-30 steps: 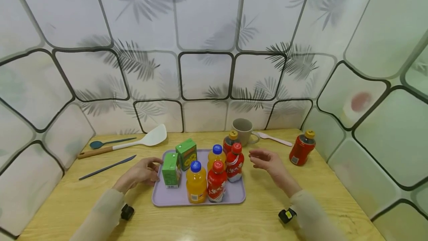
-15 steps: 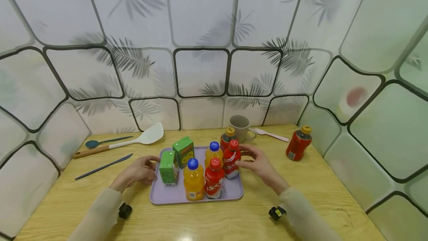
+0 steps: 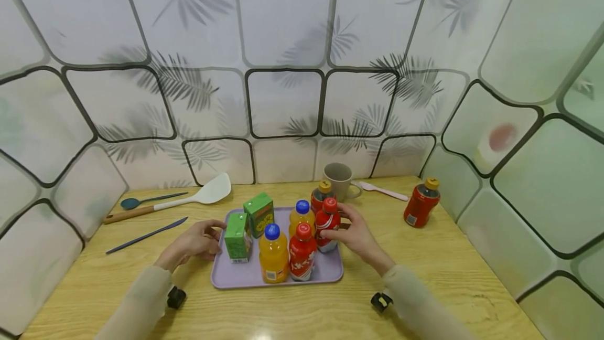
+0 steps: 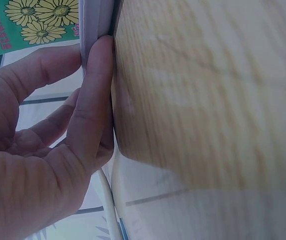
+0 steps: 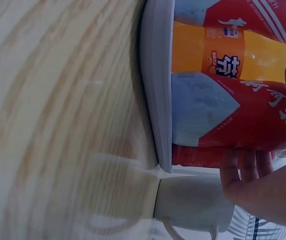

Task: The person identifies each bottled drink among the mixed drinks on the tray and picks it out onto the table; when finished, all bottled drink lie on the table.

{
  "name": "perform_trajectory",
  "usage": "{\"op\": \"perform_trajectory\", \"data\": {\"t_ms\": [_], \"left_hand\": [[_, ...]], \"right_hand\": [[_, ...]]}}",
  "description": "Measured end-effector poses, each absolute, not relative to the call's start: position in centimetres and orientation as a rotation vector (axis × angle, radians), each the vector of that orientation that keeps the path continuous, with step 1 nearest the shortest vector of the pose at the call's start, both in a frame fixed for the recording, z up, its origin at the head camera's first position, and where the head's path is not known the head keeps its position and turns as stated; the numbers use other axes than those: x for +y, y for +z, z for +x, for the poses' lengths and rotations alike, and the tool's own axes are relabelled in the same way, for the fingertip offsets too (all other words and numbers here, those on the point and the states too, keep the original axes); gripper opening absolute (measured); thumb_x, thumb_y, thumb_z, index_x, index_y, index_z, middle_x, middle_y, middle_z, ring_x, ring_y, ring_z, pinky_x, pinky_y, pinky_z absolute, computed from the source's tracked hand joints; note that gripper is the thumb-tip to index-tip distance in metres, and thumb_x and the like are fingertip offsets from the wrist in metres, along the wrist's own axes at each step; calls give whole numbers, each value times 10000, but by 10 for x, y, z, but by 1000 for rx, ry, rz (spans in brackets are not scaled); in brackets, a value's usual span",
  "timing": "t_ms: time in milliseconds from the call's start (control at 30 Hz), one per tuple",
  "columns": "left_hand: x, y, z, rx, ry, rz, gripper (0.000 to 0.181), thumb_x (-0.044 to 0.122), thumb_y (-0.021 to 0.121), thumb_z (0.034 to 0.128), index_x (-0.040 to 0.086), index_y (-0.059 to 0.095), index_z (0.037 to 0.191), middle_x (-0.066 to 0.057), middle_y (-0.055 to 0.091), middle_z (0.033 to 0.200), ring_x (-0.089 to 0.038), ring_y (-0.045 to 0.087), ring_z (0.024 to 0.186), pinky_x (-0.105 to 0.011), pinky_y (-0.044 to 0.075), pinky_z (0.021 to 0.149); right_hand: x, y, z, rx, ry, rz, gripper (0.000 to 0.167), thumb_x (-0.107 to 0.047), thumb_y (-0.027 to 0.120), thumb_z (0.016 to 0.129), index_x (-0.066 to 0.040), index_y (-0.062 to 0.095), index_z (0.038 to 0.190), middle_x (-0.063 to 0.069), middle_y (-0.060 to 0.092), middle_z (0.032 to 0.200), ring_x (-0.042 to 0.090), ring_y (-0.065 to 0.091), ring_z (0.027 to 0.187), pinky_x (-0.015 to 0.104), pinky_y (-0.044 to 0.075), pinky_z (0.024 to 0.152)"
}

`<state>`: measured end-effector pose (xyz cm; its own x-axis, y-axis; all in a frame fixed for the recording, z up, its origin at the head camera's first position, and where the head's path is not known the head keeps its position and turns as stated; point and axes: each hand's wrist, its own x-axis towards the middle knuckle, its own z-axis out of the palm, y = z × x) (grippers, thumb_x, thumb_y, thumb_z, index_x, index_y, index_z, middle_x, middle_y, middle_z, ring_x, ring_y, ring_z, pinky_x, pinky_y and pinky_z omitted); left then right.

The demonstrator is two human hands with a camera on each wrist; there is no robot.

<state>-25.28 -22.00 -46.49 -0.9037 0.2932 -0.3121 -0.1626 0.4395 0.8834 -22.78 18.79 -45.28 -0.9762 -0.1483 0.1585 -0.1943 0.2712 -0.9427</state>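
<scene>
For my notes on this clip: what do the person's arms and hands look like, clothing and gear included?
The left sleeve and right sleeve are long, plain, pale cream fabric. A small black boxy device sits at each wrist; the right one shows a yellowish patch. The left hand and right hand wear no gloves.

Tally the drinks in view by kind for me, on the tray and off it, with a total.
Green drink cartons: 2
Blue-capped orange drink bottles: 2
Red-capped red bottles: 2
Yellow-capped dark drink bottles with red labels: 2
Total: 8
</scene>
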Motion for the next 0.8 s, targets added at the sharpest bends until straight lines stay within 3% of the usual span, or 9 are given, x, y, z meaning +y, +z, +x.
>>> {"op": "perform_trajectory", "data": {"t_ms": [300, 800], "left_hand": [[-220, -465, -255, 2280, 1473, 89, 651, -103, 654, 751, -18, 453, 1363, -172, 475, 1052, -207, 552, 805, -335, 602, 655], [-219, -467, -254, 2289, 1463, 82, 657, -113, 645, 744, -16, 452, 1364, -172, 473, 1049, -216, 542, 819, -352, 604, 668]], "right_hand": [[183, -453, -227, -2496, 1770, 250, 673, -37, 808, 760, -33, 530, 1374, 175, 499, 1332, 336, 495, 1185, 540, 466, 1025], [198, -448, -221, -2453, 1742, 245, 621, -179, 848, 748, -135, 600, 1316, 82, 527, 1256, 266, 518, 1119, 330, 526, 893]]}}
